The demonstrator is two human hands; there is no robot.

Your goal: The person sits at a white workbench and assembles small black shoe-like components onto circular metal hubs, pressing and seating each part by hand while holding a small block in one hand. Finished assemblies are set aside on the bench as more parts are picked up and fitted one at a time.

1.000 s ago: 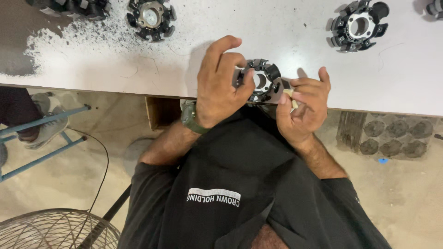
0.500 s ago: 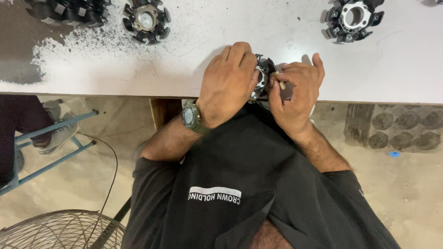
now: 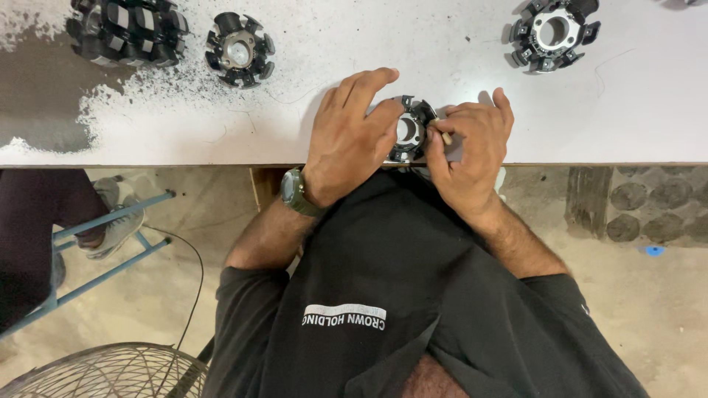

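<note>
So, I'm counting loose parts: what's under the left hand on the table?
The left hand covers part of a black ring-shaped part on the white table; anything else beneath it is hidden.

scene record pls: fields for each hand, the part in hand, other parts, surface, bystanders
left hand: on top of the ring part, fingers spread over its left side
right hand: at the part's right edge, pinching a small tan piece
ring part: black, round, metal centre hole, at the table's near edge
other parts: one upper left, one upper right, a stack far left
table: white, dark specks and a worn patch on the left
watch: on left wrist
bystander: leg and shoe on a blue frame, lower left
</note>
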